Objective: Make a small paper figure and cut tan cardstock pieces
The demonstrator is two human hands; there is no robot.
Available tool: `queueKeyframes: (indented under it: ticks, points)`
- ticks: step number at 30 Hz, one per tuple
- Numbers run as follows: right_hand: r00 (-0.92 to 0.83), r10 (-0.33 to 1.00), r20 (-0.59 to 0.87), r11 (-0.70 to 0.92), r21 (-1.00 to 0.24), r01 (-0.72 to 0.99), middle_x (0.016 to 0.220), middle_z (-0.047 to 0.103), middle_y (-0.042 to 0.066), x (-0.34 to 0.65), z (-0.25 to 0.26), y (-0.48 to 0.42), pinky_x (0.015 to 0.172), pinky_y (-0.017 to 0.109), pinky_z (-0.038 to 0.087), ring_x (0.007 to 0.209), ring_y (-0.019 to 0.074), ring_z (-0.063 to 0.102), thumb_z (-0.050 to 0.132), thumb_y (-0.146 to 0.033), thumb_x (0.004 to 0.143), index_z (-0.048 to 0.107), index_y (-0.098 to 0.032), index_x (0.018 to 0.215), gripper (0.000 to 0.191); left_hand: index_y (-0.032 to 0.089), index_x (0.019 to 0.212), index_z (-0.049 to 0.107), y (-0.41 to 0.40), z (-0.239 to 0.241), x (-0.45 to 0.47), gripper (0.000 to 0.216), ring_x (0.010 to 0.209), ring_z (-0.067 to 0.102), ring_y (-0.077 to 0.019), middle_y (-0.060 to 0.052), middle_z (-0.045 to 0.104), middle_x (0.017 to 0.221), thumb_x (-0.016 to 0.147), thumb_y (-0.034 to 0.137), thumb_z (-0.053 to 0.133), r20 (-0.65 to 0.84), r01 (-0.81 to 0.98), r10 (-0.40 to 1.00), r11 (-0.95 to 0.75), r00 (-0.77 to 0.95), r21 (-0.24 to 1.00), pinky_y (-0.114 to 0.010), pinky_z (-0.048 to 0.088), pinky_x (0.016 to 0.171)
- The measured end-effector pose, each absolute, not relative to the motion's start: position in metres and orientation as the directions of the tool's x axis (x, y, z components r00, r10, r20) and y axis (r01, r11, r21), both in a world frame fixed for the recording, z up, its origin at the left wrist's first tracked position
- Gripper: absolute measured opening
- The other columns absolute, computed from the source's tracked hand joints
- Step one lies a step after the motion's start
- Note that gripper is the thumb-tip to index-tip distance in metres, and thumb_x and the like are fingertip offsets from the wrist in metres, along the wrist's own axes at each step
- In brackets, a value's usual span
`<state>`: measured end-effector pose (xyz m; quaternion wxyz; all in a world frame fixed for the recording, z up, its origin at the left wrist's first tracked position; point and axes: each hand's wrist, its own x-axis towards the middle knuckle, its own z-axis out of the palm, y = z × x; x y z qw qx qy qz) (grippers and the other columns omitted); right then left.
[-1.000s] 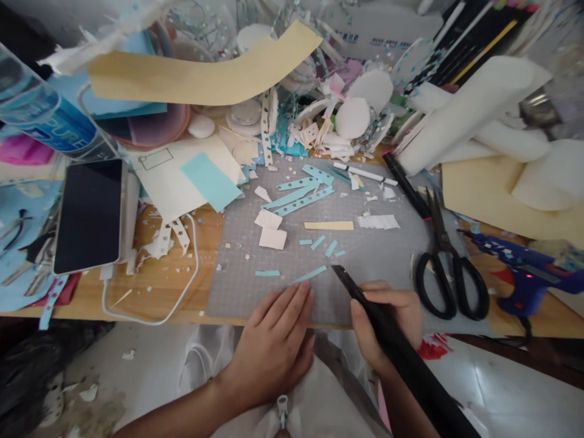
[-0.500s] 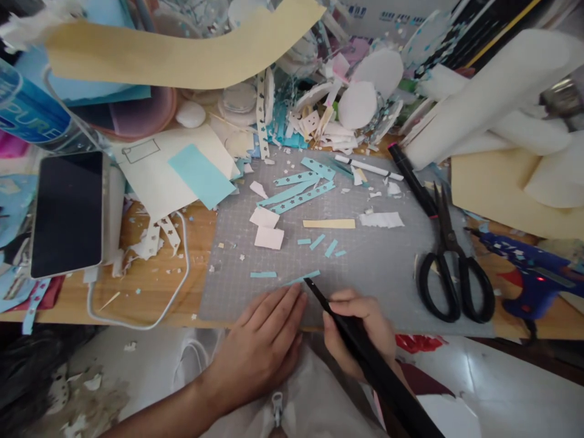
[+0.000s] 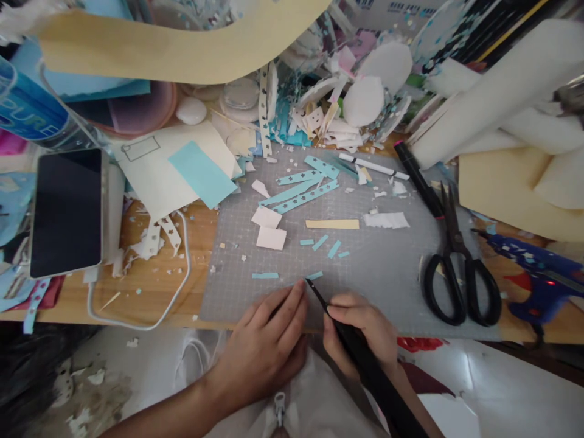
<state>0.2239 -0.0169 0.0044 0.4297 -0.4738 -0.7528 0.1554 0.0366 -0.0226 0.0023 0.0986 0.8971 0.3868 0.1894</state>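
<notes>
Cutting mat [image 3: 387, 267], grey and gridded, lies at the near edge of a wooden table, strewn with paper scraps. Phone [image 3: 66, 210], screen dark, lies well to its left; black scissors [image 3: 456, 274] lie on its right side. Left hand [image 3: 267, 344] rests flat on the mat's near edge, fingers extended and together, gripping nothing. Right hand [image 3: 360, 331] is closed around a black craft knife [image 3: 365, 371]. The knife's tip meets a pale blue paper strip [image 3: 315, 275] just beside the left fingertips.
</notes>
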Motion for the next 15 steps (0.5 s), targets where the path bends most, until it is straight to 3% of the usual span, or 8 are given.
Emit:
queueKeyframes:
  ticks: [15]
  points:
    - [-0.185, 0.837, 0.515, 0.515, -0.628, 0.583, 0.075, 0.067, 0.002, 0.2242, 0.0034, -0.0177, 0.054, 0.020, 0.053, 0.058, 0.0128, 0.066, 0.059, -0.007, 0.082, 0.057, -0.019, 0.093, 0.017, 0.005, 0.124, 0.062, -0.0229, 0.0018, 0.0377, 0.039, 0.114, 0.058, -0.0257, -0.013, 0.063, 0.138, 0.093, 0.021, 0.046, 0.254, 0.667, 0.735, -0.678, 0.629, 0.310, -0.036, 0.051, 0.090]
